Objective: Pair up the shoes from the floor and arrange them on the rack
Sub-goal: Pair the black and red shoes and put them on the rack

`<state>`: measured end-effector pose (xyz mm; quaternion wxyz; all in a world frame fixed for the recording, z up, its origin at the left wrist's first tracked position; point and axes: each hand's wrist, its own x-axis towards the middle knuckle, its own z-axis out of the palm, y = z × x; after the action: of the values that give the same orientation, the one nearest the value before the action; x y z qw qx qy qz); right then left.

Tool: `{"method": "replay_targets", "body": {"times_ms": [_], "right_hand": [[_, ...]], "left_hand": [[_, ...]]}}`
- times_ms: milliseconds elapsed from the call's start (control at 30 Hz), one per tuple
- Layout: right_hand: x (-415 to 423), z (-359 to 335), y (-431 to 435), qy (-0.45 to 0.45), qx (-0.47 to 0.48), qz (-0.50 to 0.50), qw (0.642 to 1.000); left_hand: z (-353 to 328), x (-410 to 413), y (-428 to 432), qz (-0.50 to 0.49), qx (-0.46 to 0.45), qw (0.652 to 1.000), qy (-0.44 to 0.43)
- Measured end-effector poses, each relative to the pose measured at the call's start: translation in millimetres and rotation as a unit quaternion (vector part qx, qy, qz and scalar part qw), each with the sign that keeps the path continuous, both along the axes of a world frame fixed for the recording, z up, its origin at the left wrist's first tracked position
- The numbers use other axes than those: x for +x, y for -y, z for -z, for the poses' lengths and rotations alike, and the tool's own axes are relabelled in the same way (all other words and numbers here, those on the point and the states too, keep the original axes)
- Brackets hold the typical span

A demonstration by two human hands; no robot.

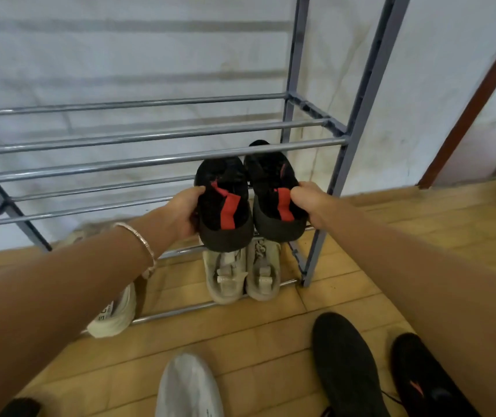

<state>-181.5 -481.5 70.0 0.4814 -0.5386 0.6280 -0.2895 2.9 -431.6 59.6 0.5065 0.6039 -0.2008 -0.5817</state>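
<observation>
Left hand (pixel 180 213) is curled around the outer side of one black shoe (pixel 224 206), thumb on top near its red strip, and right hand (pixel 307 203) pinches the heel edge of the other black shoe (pixel 275 194) the same way. Both shoes are knit-textured with a broad red band down the back and a rounded rubbery heel rim; they sit side by side, touching, toes pushed under a grey metal bar of the rack (pixel 150 161). That rack is made of thin round tubes on angular grey uprights, standing against a pale wrinkled wall. Directly below the black pair, two worn beige sneakers (pixel 242 272) lie together on the lowest bars. A white shoe (pixel 114 314) leans at the rack's foot beneath the left forearm, which wears a slim metal bracelet (pixel 140 240). On the wooden plank floor (pixel 255 335) nearer the camera lie a pale grey shoe (pixel 188 386), a plain black one (pixel 346 362) and a black shoe with red trim (pixel 421 377)
</observation>
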Motion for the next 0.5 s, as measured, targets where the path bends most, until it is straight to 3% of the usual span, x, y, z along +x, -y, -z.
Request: {"method": "replay_targets", "body": {"times_ms": [200,367,500], "right_hand": [[2,0,-2,-0.029,-0.007,-0.017,0.999],[-3,-7,-25,-0.021,-0.049,-0.019,0.998],[-23,-17,-78,0.004,-0.136,-0.050,0.989]], "left_hand": [[1,8,0,0.029,-0.001,1.000,0.010],[-9,16,-13,0.071,-0.016,0.992,0.104],[-13,19,-39,0.007,-0.085,0.966,0.245]]}}
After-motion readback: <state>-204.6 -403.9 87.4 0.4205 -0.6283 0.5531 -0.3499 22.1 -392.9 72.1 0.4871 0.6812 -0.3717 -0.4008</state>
